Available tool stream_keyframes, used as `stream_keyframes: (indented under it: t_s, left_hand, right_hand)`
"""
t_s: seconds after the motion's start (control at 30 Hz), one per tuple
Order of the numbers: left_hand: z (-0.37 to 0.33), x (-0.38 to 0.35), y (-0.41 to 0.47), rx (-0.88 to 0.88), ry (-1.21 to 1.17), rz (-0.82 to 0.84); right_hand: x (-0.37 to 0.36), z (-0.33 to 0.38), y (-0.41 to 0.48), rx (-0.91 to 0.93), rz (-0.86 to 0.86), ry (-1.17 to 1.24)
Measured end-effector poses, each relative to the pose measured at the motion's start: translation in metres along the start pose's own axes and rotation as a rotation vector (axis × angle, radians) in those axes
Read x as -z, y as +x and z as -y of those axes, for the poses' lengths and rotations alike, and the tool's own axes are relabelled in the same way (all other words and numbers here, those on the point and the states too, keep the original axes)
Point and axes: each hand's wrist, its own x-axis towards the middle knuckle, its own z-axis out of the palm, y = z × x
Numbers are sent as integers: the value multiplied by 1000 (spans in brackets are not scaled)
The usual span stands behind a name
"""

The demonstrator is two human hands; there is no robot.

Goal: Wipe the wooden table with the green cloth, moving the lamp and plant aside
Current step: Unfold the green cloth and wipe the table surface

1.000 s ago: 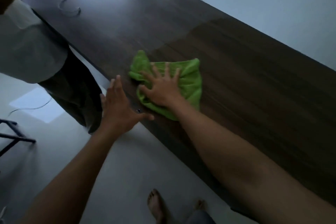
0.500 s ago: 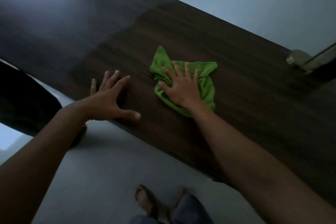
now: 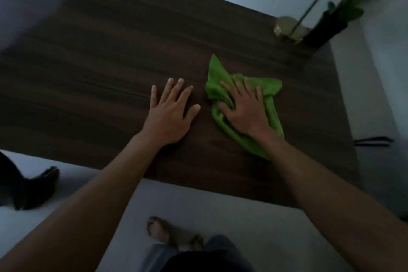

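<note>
The green cloth point(image 3: 270, 104) lies crumpled on the dark wooden table point(image 3: 99, 68). My right hand point(image 3: 242, 110) presses flat on it, fingers bunching the fabric. Just left of the cloth, my left hand point(image 3: 171, 112) rests palm-down on the bare wood with fingers spread. At the table's far right corner stands the lamp, with a round brass base point(image 3: 287, 26) and a thin slanted stem. Right beside it is the plant point(image 3: 353, 0) in a dark pot point(image 3: 324, 31).
The table's near edge runs across the lower middle, with grey floor below and my bare feet point(image 3: 159, 229) there. Another person's dark-clad foot point(image 3: 44, 181) stands at the left. A pale wall lies behind the table; a dark cable point(image 3: 373, 140) lies off the right edge.
My right hand has slid the cloth to the right along the table toward the lamp and plant. My left hand has moved from the table's edge onto the top, close beside the cloth.
</note>
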Motion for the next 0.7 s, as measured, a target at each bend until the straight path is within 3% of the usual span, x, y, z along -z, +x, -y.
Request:
stream_keyframes:
  t_s: [0.13,0.27,0.43,0.5,0.57,0.63,0.7]
  left_hand:
    - [-38,-27,14,52,65,-66]
    - [-40,-34,18,65,201,-111]
    - [-43,-30,13,77,220,-92]
    - [-58,-29,11,-3,240,-112]
    - [-87,-35,8,-88,216,-72]
    - [-118,-48,4,-56,100,9]
    - [-137,-66,0,-18,113,38]
  right_hand:
    - [-6,5,20,-55,-24,9]
    - [-8,0,-75,107,-61,20]
    - [8,-104,-174,149,5,67]
    - [17,-159,-152,81,34,48]
    - [25,-198,-110,-120,15,25]
    - [27,-211,-73,-322,6,0]
    - [23,-201,-60,-414,-3,-2]
